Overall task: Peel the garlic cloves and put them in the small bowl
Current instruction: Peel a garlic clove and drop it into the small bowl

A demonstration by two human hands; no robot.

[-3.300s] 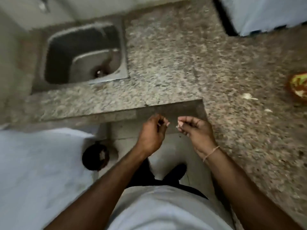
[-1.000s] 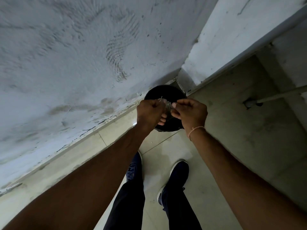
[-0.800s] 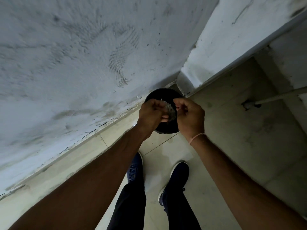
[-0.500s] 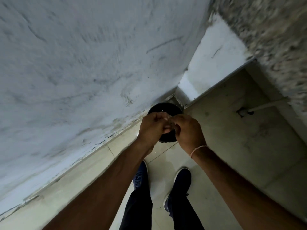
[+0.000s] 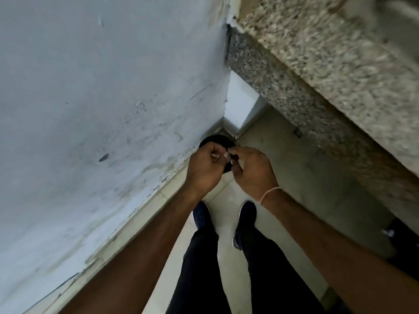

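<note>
Floor corner by wall (image 5: 102,87), over black bin (image 5: 215,140). Your left hand (image 5: 204,166) and right hand (image 5: 251,171) pinch something small and pale, probably a clove (image 5: 223,155). Skin's likely papery and light; grip at the tip.

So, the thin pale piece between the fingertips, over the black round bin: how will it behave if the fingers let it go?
The pale scrap looks thin and papery, so probably very light and floppy. Released, it would likely flutter, not drop straight, and could miss the black bin. It seems held between fingertips of the left hand and right hand; such skin may cling to fingers.
</note>
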